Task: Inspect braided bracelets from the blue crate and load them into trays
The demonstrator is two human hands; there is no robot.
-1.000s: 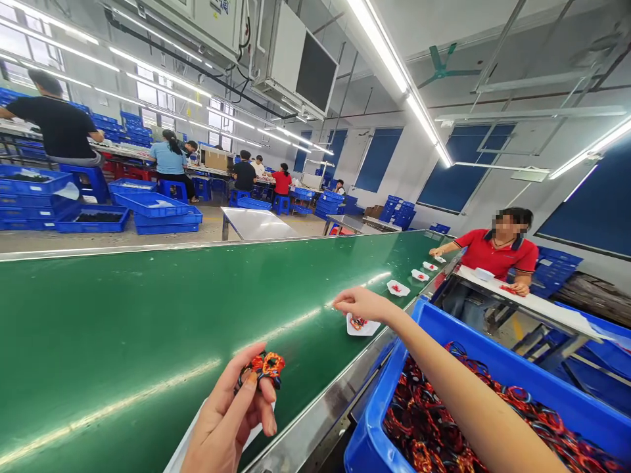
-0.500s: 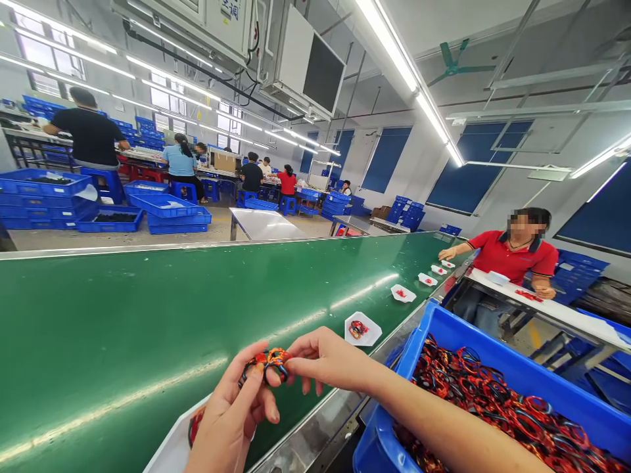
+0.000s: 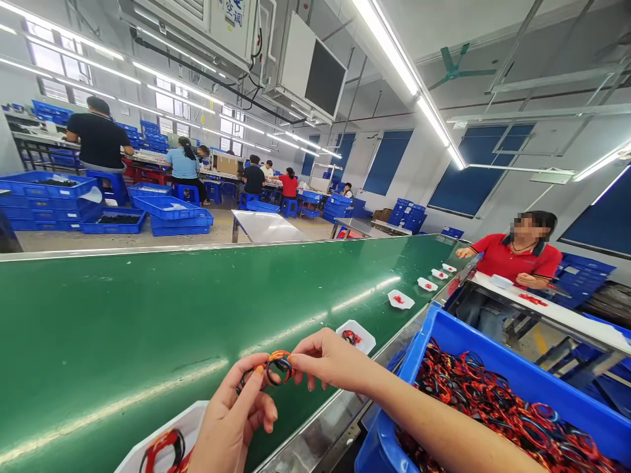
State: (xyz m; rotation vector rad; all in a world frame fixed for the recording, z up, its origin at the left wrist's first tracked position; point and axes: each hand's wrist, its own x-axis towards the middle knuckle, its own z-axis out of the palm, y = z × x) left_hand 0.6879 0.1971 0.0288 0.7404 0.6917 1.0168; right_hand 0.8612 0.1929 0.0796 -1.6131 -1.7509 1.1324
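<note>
The blue bin [image 3: 411, 358] at your right side is filled close to its rim with a loose tangle of elastic bands [image 3: 493, 401] in red, orange, black and blue. The near white tray [image 3: 170, 424] lies at the bottom edge of the green surface [image 3: 148, 315], just beside your left hand [image 3: 231, 420], and holds a few red and black bands [image 3: 162, 450]. A second white tray [image 3: 367, 341] sits on the same surface beyond your right hand [image 3: 328, 358] and contains one small red and black band [image 3: 351, 337]. A row of further trays [image 3: 400, 299] runs along the surface edge toward a co-worker [image 3: 517, 256] in a red shirt, each carrying a small red item. Shallow blue crates [image 3: 167, 207] stand stacked on the floor across the aisle; their contents cannot be made out. The overhead unit carries a label [image 3: 234, 10] with two Chinese characters; no other writing is legible. The band bundle [image 3: 279, 364] is held above the surface between both hands, apart from either tray. It consists of thin loops, orange-red and black, gathered into a small ring. Your left hand pinches its near side between thumb and fingertips. Your right hand pinches its far side between thumb and forefinger, with the remaining fingers loosely curled.
</note>
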